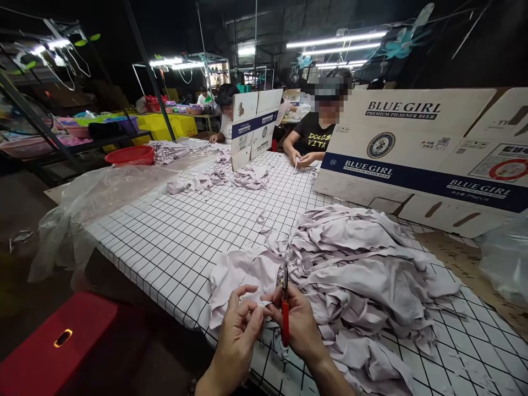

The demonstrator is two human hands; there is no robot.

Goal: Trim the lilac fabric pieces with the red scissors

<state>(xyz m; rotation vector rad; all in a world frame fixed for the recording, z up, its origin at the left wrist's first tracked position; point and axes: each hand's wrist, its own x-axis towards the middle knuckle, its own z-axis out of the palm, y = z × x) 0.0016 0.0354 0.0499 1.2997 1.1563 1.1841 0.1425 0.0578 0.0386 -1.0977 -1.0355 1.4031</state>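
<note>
At the near edge of the white black-gridded table cover, both hands work close together, almost touching. The left hand pinches the near edge of a small pale lilac fabric piece, thumb and fingers pressed together on the cloth. The piece lies flat, spreading away from the fingertips and to the left. The right hand is clamped round red-handled metal thread snips. Their long axis runs straight away from the person, handle in the palm, tips up at the fabric piece's right edge. Blades too small to tell if parted. The right hand is nearer the tool tip, the left nearer the cloth.

Just right, touching the piece, is a big heap of lilac fabric scraps. Behind it are flattened white-and-blue printed cardboard cartons. A co-worker in a black T-shirt sits at the far side, hands on the table. A red plastic basket is far left and a red stool near left.
</note>
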